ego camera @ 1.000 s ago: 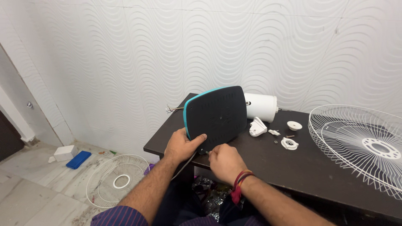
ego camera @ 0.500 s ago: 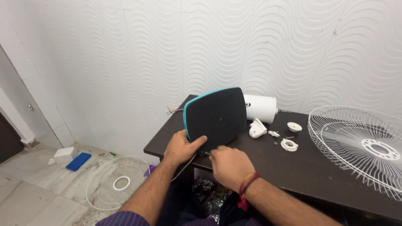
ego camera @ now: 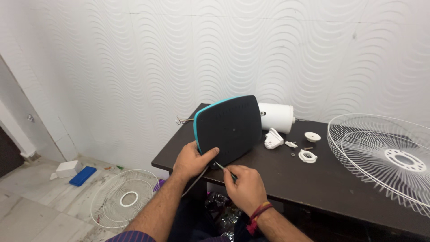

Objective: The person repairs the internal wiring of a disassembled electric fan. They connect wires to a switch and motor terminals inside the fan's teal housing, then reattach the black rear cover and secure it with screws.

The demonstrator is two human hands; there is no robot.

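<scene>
Since the earlier frame, my right hand (ego camera: 244, 188) has slid a little lower and to the right along the bottom edge of the fan base (ego camera: 228, 130); the base itself has kept its tilt, and my left hand (ego camera: 192, 159) has not shifted its hold.

Position: the fan base stands on edge at the near left part of the dark table (ego camera: 331, 179), its black underside toward me, its teal rim (ego camera: 210, 107) along the top and left.

Grip: my left hand clamps the lower left corner of the base, thumb pressed on the black face, fingers behind it and out of sight. My right hand is pinched together around a thin tool (ego camera: 225, 171), probably a screwdriver, whose tip meets the lower edge of the base beside the dark cord (ego camera: 195, 181).

Step in hand, as I judge it: work at a fastener or cord clamp at the bottom of the base. The next move calls for a steady left-hand brace and the tool held in line with the fastener.

Orientation: the base leans slightly to the right; its long axis runs from lower left to upper right, with the underside facing me.

To the right of the base lie the white motor housing (ego camera: 277, 117), small white parts (ego camera: 308, 156), and a wire guard (ego camera: 385, 157). A second guard (ego camera: 125, 199) lies on the floor, below and left of the base.
</scene>
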